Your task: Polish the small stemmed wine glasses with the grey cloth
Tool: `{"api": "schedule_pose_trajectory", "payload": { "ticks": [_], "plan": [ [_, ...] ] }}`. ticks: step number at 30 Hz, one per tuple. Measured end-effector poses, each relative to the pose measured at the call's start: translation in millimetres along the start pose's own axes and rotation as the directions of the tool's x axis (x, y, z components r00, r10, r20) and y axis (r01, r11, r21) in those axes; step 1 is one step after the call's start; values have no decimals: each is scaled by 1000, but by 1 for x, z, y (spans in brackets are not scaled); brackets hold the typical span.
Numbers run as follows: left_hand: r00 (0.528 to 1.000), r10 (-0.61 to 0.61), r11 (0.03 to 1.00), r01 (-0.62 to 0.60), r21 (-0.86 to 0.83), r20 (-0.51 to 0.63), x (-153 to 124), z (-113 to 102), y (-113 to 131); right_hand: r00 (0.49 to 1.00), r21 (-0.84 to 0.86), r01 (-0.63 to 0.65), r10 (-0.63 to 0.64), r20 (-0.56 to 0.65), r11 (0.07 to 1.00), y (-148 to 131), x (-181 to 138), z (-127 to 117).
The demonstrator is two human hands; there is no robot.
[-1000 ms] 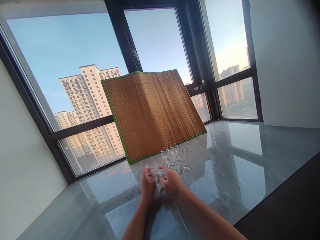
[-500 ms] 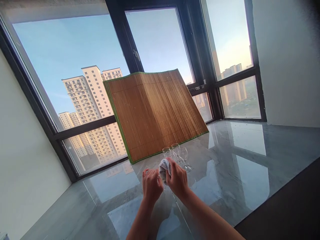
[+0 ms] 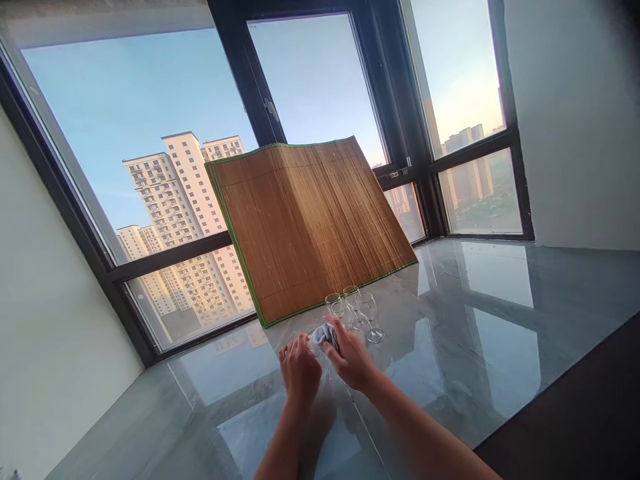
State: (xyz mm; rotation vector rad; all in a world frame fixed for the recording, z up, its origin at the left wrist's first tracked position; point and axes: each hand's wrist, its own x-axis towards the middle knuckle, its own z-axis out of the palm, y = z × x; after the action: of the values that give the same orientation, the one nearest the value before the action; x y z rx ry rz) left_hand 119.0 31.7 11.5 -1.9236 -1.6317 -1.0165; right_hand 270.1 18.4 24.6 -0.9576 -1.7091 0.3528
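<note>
The right hand [image 3: 354, 360] squeezes a pale cloth [image 3: 326, 335] beside the curled left hand [image 3: 301, 368]; I cannot tell what that one grips. Clear glasses [image 3: 354, 303] stand toward the back edge of the counter [image 3: 450, 293].

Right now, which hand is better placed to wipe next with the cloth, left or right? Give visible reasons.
Probably the right hand: it grips the cloth, which sits bunched between the hands. The left hand seems to hold a glass, mostly hidden.
</note>
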Motion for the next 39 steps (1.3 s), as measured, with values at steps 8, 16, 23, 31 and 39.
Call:
{"api": "schedule_pose_trajectory", "payload": {
  "ticks": [8,16,23,31,39],
  "plan": [
    [995,98,993,-99,-58,-15,-1,-7,6,912,432,-353,202,357,830,-1,3,-5],
    [996,87,994,-88,-71,-23,-1,-13,11,866,629,-486,242,436,606,-11,5,-21],
    [999,11,993,-15,-120,-33,-2,-15,18,888,715,-459,245,389,528,-7,6,-20],
    [993,-102,936,117,-332,61,-4,-8,19,923,742,-385,253,291,549,-18,3,-23],
    [940,-50,649,287,-705,337,-12,8,48,953,441,-58,181,-243,896,-12,-31,-35]
  ]
}}
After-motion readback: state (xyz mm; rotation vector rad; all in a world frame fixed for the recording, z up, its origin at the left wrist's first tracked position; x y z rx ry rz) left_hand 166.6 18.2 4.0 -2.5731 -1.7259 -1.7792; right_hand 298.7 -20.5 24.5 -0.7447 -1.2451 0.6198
